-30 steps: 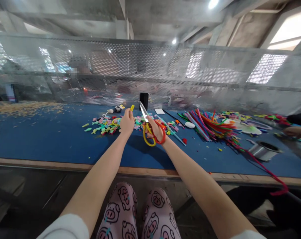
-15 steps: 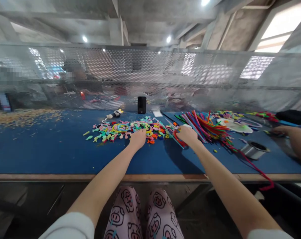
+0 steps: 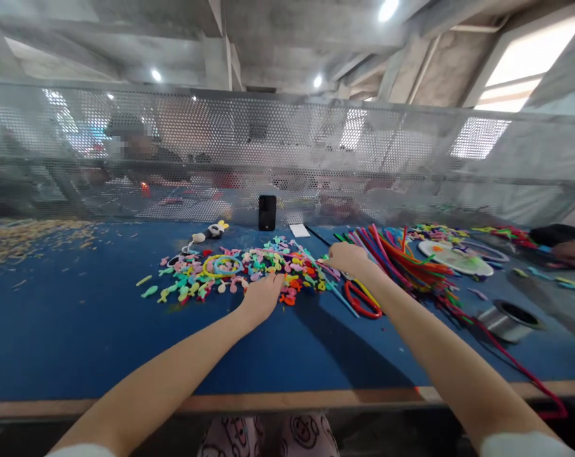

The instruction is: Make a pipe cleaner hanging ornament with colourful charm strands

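At frame centre, the bare left hand (image 3: 264,297) touches small multicoloured fuzzy pieces (image 3: 268,256), apart from the bare right hand (image 3: 349,259) beside red-and-yellow plastic-handled scissors (image 3: 367,313), probably laid for easy reach; grips cannot be told.

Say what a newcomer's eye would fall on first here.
Probably the heap of small multicoloured pieces midway along the blue tabletop, with the left hand at its near edge. Next, the bundle of long, bright stems to the right of the heap, and the red and yellow scissor handles beside the right hand.
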`<state>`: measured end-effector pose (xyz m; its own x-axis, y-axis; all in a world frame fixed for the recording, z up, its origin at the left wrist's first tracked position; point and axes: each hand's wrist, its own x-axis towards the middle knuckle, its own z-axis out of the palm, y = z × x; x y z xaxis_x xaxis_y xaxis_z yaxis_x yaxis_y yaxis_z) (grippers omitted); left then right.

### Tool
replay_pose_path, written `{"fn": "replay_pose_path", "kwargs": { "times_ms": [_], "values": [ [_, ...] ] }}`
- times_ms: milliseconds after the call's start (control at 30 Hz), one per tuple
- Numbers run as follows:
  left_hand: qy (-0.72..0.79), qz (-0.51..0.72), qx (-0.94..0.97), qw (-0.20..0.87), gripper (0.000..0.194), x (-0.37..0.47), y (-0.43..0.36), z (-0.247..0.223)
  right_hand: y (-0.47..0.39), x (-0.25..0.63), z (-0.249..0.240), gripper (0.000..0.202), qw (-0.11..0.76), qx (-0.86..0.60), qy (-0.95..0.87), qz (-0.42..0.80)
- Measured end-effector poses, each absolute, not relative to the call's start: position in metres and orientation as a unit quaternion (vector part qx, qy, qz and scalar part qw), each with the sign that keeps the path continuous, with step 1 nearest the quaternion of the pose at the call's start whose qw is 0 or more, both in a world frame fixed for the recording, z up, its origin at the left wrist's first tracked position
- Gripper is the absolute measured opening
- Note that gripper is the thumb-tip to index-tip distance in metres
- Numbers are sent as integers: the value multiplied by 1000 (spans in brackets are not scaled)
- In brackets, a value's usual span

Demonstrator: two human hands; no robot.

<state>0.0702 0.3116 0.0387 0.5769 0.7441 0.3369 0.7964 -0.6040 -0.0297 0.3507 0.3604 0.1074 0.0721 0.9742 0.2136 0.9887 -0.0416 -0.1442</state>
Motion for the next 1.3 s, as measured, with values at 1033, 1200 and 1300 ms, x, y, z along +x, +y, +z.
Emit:
{"fn": "replay_pose_path", "kwargs": {
  "times_ms": [1033,1200,1300],
  "values": [
    [-380,-219,-898,1,21,68,312,37,580,222,50,48,245,-763,-596,56],
    [-380,-225,-897,20,22,68,313,35,581,226,53,62,231,-761,-602,79],
    [-382,-219,-898,22,24,69,313,36,581,232,59,73,225,-742,-619,129]
  ]
}}
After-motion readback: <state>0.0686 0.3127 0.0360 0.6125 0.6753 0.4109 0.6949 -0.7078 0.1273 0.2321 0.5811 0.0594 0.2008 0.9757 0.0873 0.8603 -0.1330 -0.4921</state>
